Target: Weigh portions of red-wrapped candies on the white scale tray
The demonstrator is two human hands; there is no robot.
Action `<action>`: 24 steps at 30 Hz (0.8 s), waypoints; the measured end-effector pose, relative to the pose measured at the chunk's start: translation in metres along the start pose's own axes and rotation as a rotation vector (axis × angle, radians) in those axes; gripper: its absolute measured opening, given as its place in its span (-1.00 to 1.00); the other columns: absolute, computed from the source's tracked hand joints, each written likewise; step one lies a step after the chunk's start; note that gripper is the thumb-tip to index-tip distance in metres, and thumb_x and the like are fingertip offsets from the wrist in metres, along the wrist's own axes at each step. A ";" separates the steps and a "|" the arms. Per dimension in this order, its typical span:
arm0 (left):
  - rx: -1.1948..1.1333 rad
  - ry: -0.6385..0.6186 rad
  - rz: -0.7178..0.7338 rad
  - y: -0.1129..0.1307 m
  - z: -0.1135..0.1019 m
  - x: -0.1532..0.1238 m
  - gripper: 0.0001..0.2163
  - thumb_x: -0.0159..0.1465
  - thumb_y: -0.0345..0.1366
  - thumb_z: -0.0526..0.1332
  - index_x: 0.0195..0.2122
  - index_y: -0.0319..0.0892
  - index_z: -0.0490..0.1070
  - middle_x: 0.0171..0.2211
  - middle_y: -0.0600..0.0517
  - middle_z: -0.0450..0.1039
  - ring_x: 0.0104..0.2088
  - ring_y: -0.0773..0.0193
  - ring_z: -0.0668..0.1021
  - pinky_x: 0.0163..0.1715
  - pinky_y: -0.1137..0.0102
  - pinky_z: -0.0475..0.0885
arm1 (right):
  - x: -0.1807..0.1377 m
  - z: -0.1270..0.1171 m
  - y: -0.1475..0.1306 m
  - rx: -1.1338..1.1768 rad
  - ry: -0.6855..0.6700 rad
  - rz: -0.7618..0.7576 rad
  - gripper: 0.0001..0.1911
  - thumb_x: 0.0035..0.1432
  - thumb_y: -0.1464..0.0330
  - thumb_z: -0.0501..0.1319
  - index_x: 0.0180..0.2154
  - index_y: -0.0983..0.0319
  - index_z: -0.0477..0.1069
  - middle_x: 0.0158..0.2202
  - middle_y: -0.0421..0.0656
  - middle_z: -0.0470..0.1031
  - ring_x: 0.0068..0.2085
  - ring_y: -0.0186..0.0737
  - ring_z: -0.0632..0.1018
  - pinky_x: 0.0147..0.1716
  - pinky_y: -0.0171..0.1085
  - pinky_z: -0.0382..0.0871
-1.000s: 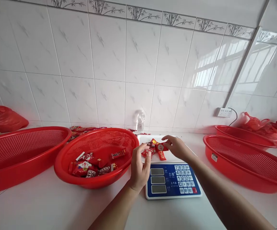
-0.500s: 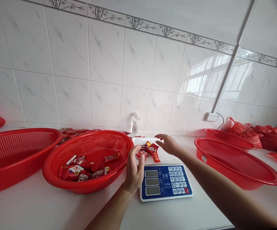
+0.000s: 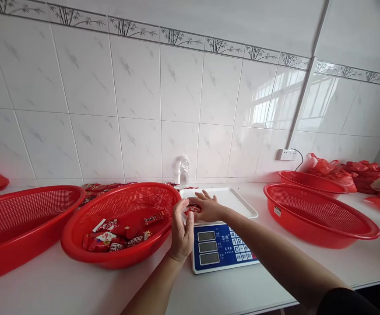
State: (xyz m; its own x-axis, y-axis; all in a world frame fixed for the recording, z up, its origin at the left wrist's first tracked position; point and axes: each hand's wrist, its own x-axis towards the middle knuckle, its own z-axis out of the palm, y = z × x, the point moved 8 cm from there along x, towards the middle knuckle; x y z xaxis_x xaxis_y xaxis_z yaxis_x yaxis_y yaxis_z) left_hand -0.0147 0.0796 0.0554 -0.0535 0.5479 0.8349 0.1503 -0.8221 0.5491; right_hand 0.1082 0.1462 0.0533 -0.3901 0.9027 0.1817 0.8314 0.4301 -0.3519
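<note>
On the tray of a blue and white digital scale lie red wrapped candies, bunched between my two hands. My left hand is cupped upright at the tray's left edge, thumb and fingers apart. Reaching across from the right, my right hand rests over the candies with its fingers stretched out toward the left hand. Its palm and fingers hide most of the candies. Just left of my left hand stands a red oval basket holding several wrapped snacks.
Another red basket stands at far left. To the right are a red basket and a red basin, with red plastic bags behind. A clear bottle stands by the tiled wall, near a power socket.
My right hand has moved left and down onto the candies, which are now gathered toward my left hand. The tray's right side is uncovered. The view has shifted slightly.
</note>
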 end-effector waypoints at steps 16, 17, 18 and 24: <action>0.015 -0.071 -0.020 0.006 0.006 -0.005 -0.67 0.42 -0.25 -0.02 0.19 -0.09 0.13 0.08 -0.17 0.31 0.09 0.10 0.41 0.06 0.11 0.35 | 0.031 -0.038 0.020 0.157 0.402 -0.002 -0.72 0.33 0.40 -0.02 -0.09 0.09 0.42 -0.15 -0.22 0.56 -0.14 -0.29 0.53 -0.12 -0.29 0.35; 0.019 -0.076 -0.034 0.004 0.007 -0.005 -0.68 0.42 -0.25 -0.02 0.19 -0.09 0.13 0.08 -0.16 0.31 0.09 0.11 0.41 0.06 0.12 0.35 | 0.032 -0.044 0.027 0.180 0.439 0.023 -0.72 0.34 0.39 -0.03 -0.08 0.10 0.41 -0.17 -0.22 0.56 -0.15 -0.29 0.53 -0.12 -0.28 0.37; 0.023 -0.083 -0.040 0.002 0.007 -0.004 -0.68 0.42 -0.26 -0.02 0.18 -0.09 0.14 0.07 -0.16 0.32 0.09 0.11 0.41 0.06 0.12 0.35 | 0.033 -0.051 0.033 0.201 0.474 0.048 -0.74 0.35 0.37 -0.01 -0.07 0.13 0.40 -0.17 -0.20 0.55 -0.16 -0.29 0.54 -0.13 -0.26 0.38; 0.036 -0.044 -0.010 -0.002 0.007 0.005 -0.70 0.40 -0.23 0.03 0.14 -0.11 0.18 0.05 -0.15 0.33 0.05 0.10 0.43 0.07 0.09 0.33 | 0.013 -0.099 0.086 0.234 0.641 0.221 -0.67 0.28 0.24 0.16 0.01 0.27 0.36 -0.04 -0.09 0.45 -0.13 -0.22 0.53 -0.15 -0.13 0.46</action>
State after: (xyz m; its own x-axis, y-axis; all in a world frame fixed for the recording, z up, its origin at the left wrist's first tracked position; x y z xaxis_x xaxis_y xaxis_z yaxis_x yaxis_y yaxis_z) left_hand -0.0082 0.0846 0.0583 -0.0123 0.5631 0.8263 0.1854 -0.8107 0.5553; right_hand 0.2141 0.1936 0.1162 0.1467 0.8145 0.5613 0.7293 0.2943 -0.6177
